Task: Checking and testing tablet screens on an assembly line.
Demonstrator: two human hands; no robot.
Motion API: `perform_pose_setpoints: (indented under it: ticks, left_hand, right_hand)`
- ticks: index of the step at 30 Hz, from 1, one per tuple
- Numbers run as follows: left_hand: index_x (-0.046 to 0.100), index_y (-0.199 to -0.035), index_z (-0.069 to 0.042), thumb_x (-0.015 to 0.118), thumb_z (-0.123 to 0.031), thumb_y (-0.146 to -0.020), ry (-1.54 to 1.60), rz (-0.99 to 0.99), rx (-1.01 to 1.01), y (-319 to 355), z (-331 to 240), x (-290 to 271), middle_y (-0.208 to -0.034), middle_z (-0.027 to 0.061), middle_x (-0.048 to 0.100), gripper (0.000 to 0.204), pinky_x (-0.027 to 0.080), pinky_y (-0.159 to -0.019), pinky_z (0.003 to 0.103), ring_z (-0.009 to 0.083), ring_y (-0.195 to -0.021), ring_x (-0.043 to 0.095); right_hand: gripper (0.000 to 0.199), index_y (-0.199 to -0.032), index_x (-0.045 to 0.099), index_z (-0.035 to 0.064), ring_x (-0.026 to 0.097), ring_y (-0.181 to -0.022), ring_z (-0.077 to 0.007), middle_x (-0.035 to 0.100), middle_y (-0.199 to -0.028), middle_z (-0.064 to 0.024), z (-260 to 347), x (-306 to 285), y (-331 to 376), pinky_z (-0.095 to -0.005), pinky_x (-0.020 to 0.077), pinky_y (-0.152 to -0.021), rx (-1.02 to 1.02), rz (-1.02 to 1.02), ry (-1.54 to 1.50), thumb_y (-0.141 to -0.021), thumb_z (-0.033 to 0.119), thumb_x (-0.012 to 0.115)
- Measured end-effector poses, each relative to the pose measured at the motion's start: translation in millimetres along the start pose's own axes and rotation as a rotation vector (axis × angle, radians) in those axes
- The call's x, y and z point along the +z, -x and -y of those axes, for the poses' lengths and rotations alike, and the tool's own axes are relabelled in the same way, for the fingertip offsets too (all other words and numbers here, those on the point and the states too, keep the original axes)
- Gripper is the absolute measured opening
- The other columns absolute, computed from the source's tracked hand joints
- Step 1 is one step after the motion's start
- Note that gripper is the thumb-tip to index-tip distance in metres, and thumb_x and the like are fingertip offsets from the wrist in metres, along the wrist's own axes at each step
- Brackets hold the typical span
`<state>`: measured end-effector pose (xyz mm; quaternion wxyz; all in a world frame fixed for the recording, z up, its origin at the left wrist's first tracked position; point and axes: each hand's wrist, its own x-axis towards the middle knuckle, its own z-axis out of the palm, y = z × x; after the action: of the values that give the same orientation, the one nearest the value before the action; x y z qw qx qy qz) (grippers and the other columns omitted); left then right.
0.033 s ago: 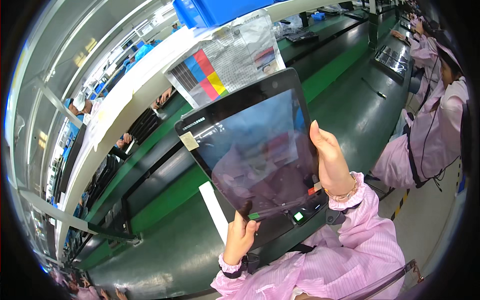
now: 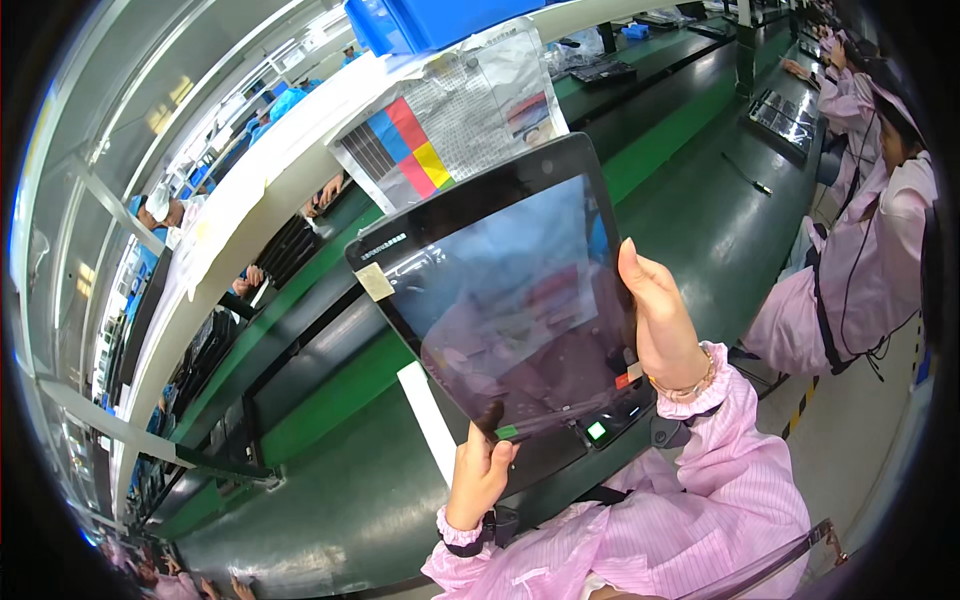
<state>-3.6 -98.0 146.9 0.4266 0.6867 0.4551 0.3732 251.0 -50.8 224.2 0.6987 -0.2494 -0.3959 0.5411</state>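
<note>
A black tablet-like touchscreen panel is held tilted above the green bench, its glossy dark screen facing me and reflecting pink sleeves. My left hand grips its lower left edge, thumb on the front. On its right edge, my right hand has the thumb in front and the fingers hidden behind. Small pieces of tape stick to the panel's corners. Below its bottom edge, a small black device shows a lit green square. A white strip lies beside the panel, near my left hand.
Ahead, a printed sheet with colour blocks hangs from a white shelf, with a blue bin on top. A cable and more panels lie on the bench at right, where a person in pink sits. Other people work beyond the shelf.
The panel has shifted very slightly up and to the left in my hands' grip. Nothing else has visibly changed.
</note>
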Motion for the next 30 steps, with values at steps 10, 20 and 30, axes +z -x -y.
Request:
perform_pose_setpoints:
  ticks: [10,20,30]
  left_hand:
    - [0.041,-0.129,0.003,0.061,-0.018,-0.092,-0.119,-0.037,0.016,19.7,-17.5,2.9,-0.076,0.0083,0.064,0.047,0.041,-0.05,0.024,0.0084,-0.055,0.05]
    - [0.038,-0.131,0.004,0.063,-0.016,-0.091,-0.143,-0.106,0.004,26.2,-19.1,4.8,-0.077,0.009,0.065,0.051,0.041,-0.049,0.025,0.0087,-0.053,0.051]
    - [0.036,-0.133,0.004,0.063,-0.016,-0.091,-0.152,-0.059,0.052,24.8,-19.6,1.3,-0.08,0.0114,0.067,0.054,0.041,-0.05,0.024,0.0092,-0.054,0.051]
  right_hand:
    - [0.039,-0.11,0.062,-0.0021,0.06,-0.098,-0.0129,0.065,-0.11,-0.0067,3.9,7.6,9.3,-0.0276,0.0429,-0.09,0.028,0.02,-0.034,-0.102,0.03,0.042]
    - [0.044,-0.113,0.062,-0.0015,0.057,-0.103,-0.0098,0.064,-0.114,-0.0044,4.9,10.9,12.2,-0.0253,0.0406,-0.093,0.044,0.066,-0.046,-0.102,0.036,0.042]
    - [0.044,-0.113,0.062,-0.0028,0.059,-0.1,-0.0112,0.064,-0.112,-0.0062,3.7,13.0,8.7,-0.0256,0.0451,-0.088,0.035,0.089,-0.086,-0.102,0.034,0.041]
